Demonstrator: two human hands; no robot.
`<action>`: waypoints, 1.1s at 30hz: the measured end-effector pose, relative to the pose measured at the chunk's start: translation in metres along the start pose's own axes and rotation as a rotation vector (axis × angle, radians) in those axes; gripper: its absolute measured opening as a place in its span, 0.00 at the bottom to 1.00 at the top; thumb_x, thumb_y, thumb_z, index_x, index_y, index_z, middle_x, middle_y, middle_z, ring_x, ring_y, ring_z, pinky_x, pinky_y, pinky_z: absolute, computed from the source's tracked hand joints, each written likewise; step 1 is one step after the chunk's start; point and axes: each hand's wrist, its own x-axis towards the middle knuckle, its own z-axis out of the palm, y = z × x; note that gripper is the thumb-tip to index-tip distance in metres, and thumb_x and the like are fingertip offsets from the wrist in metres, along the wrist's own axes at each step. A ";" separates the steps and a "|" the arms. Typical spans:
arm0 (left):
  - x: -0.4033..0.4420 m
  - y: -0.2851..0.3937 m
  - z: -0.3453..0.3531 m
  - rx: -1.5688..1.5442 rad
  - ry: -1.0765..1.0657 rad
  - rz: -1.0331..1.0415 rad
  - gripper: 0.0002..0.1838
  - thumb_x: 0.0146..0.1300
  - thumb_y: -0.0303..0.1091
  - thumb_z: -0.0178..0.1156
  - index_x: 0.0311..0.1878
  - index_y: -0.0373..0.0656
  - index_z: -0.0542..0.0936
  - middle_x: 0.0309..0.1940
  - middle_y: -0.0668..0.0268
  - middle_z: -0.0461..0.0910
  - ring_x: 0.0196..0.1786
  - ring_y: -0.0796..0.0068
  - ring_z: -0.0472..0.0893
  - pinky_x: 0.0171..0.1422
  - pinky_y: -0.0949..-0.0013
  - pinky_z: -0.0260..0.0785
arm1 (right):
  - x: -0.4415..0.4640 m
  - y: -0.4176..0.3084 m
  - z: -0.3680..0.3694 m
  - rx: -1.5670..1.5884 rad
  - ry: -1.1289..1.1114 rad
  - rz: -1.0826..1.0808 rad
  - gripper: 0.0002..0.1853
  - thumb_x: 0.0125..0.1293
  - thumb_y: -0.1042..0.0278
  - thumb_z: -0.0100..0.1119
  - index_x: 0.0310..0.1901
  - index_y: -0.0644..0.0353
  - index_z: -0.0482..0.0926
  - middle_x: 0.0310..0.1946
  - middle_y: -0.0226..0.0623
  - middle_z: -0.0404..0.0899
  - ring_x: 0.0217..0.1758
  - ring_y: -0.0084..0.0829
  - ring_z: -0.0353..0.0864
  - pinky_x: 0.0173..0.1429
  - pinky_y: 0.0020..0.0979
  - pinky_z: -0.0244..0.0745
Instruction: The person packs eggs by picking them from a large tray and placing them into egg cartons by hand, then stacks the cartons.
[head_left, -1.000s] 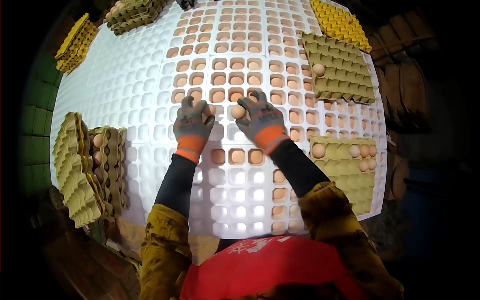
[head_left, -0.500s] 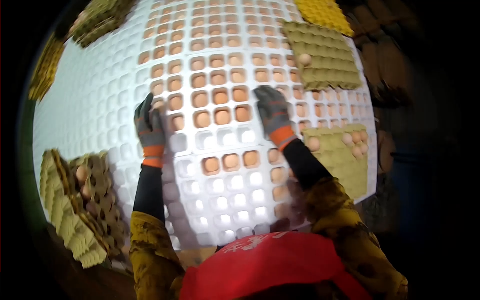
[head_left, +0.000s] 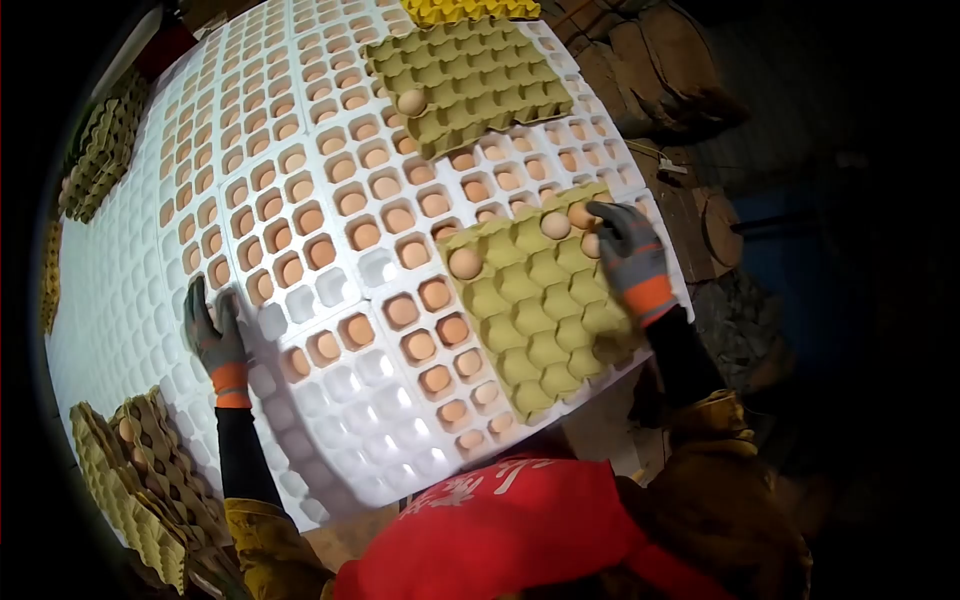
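Red apron [head_left: 490, 540] closest to me, then white foam [head_left: 370, 400] dimpled with square pockets, its nearest ones catching the light. Off to the left, the left hand [head_left: 212, 340] sits low over the foam, thumb and fingers parted; I can't make out anything between them. Well across from it lies the green tray [head_left: 545, 330], long axis running away from the body and slanting left — and the right hand [head_left: 628, 245] is far the nearer, fingers bent at the tray's far right corner among a few eggs [head_left: 556, 225]. Whether it pinches one I can't tell. A lone egg [head_left: 465, 263] rests at the tray's far left corner. Beyond lies a second tray [head_left: 490, 75] with one egg on it, then yellow trays [head_left: 468, 11]
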 end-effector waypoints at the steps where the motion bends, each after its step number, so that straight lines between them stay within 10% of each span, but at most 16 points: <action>1: 0.000 0.044 -0.002 -0.168 0.016 -0.012 0.24 0.70 0.33 0.61 0.70 0.46 0.75 0.67 0.55 0.76 0.69 0.54 0.73 0.76 0.56 0.61 | -0.002 0.024 -0.021 -0.144 -0.065 0.033 0.20 0.66 0.76 0.57 0.60 0.54 0.80 0.52 0.45 0.81 0.54 0.47 0.81 0.59 0.39 0.77; 3: -0.009 0.144 0.010 -0.501 -0.156 -0.071 0.27 0.66 0.30 0.66 0.69 0.45 0.75 0.66 0.55 0.77 0.68 0.55 0.75 0.73 0.59 0.66 | -0.006 0.078 -0.033 -0.214 -0.157 -0.108 0.22 0.64 0.75 0.57 0.61 0.52 0.79 0.54 0.45 0.80 0.56 0.48 0.79 0.62 0.42 0.76; 8: -0.021 0.311 0.052 -0.097 -0.566 0.395 0.30 0.53 0.33 0.74 0.62 0.47 0.78 0.54 0.58 0.81 0.57 0.53 0.78 0.62 0.55 0.72 | -0.002 0.123 -0.029 -0.336 -0.266 -0.342 0.27 0.59 0.67 0.62 0.62 0.47 0.77 0.62 0.41 0.75 0.62 0.47 0.74 0.66 0.45 0.71; 13: -0.023 0.314 0.066 -0.137 -0.525 0.418 0.25 0.53 0.31 0.72 0.56 0.46 0.80 0.45 0.61 0.82 0.47 0.55 0.81 0.54 0.58 0.75 | -0.012 0.168 -0.031 1.057 -0.190 0.312 0.25 0.61 0.69 0.66 0.61 0.59 0.75 0.57 0.41 0.76 0.55 0.34 0.80 0.55 0.33 0.81; 16: -0.029 0.305 0.060 -0.958 -0.504 -0.332 0.18 0.65 0.31 0.60 0.58 0.39 0.79 0.47 0.66 0.83 0.47 0.72 0.82 0.51 0.67 0.76 | -0.009 0.167 -0.036 1.111 0.004 0.144 0.19 0.64 0.70 0.65 0.56 0.63 0.79 0.54 0.36 0.78 0.50 0.28 0.82 0.52 0.26 0.79; 17: -0.029 0.302 0.057 -1.198 -0.484 -0.509 0.17 0.68 0.32 0.57 0.58 0.36 0.78 0.48 0.65 0.82 0.47 0.73 0.82 0.50 0.66 0.77 | 0.001 0.161 -0.048 1.275 -0.117 0.401 0.19 0.65 0.70 0.65 0.56 0.63 0.79 0.54 0.36 0.79 0.49 0.28 0.83 0.52 0.25 0.79; 20: -0.023 0.374 0.071 -0.848 -0.583 -0.577 0.12 0.70 0.33 0.58 0.50 0.37 0.83 0.40 0.63 0.82 0.34 0.73 0.82 0.43 0.68 0.76 | 0.040 0.140 -0.044 0.496 -0.258 -0.083 0.24 0.64 0.67 0.66 0.63 0.50 0.78 0.59 0.34 0.78 0.53 0.35 0.83 0.56 0.36 0.79; 21: -0.025 0.399 0.082 -0.588 -0.719 -0.399 0.16 0.65 0.34 0.66 0.55 0.42 0.82 0.44 0.63 0.84 0.40 0.68 0.83 0.45 0.65 0.77 | 0.048 0.136 -0.036 0.144 -0.164 -0.356 0.26 0.63 0.67 0.67 0.64 0.46 0.77 0.62 0.34 0.77 0.55 0.39 0.82 0.57 0.40 0.79; 22: -0.028 0.420 0.099 -0.319 -0.401 0.352 0.22 0.59 0.35 0.71 0.58 0.49 0.81 0.52 0.61 0.83 0.46 0.61 0.83 0.48 0.61 0.76 | 0.050 0.139 -0.024 -0.036 -0.217 -0.393 0.29 0.61 0.66 0.68 0.66 0.43 0.76 0.63 0.35 0.76 0.57 0.42 0.81 0.57 0.43 0.79; 24: -0.024 0.440 0.134 0.117 -0.620 0.474 0.24 0.56 0.38 0.71 0.58 0.51 0.81 0.56 0.62 0.80 0.54 0.54 0.81 0.52 0.56 0.75 | 0.059 0.148 -0.013 -0.167 -0.261 -0.474 0.31 0.64 0.64 0.64 0.69 0.45 0.71 0.63 0.35 0.75 0.55 0.39 0.81 0.53 0.41 0.80; 27: -0.018 0.436 0.151 0.057 -0.696 0.359 0.22 0.57 0.38 0.69 0.57 0.51 0.81 0.52 0.61 0.82 0.49 0.52 0.82 0.51 0.55 0.75 | 0.051 0.153 -0.043 0.973 -0.500 0.228 0.27 0.67 0.63 0.59 0.68 0.51 0.71 0.59 0.33 0.77 0.49 0.31 0.82 0.49 0.34 0.81; 30: -0.012 0.409 0.139 -0.954 -0.756 -0.218 0.23 0.68 0.35 0.54 0.67 0.48 0.76 0.42 0.65 0.83 0.38 0.69 0.82 0.43 0.65 0.75 | 0.029 0.148 -0.062 1.200 -0.464 0.217 0.21 0.62 0.70 0.65 0.58 0.55 0.80 0.55 0.33 0.78 0.47 0.26 0.81 0.48 0.32 0.81; 33: 0.004 0.404 0.123 -1.621 -0.747 -0.632 0.27 0.73 0.37 0.50 0.74 0.45 0.68 0.55 0.62 0.80 0.42 0.69 0.82 0.43 0.69 0.75 | 0.021 0.116 -0.064 0.283 -0.471 -0.238 0.25 0.62 0.61 0.70 0.61 0.48 0.78 0.61 0.42 0.75 0.57 0.39 0.80 0.58 0.39 0.78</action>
